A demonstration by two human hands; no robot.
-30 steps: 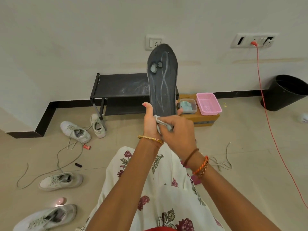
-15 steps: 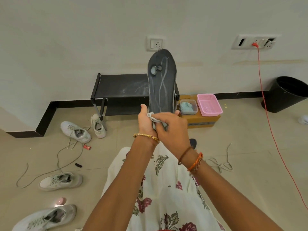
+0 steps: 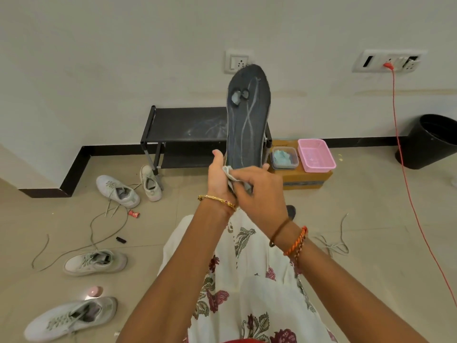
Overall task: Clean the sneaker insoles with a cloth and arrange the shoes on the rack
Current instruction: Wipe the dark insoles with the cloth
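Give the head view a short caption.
Left hand holds a dark insole upright while right hand wipes it with a cloth.

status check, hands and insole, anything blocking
Left hand grips dark insole at its lower end, upright. Right hand presses cloth on it. Four sneakers on floor, rack bare. Nothing blocking.

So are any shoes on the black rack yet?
No, the rack top is bare, and the four sneakers are on the floor.
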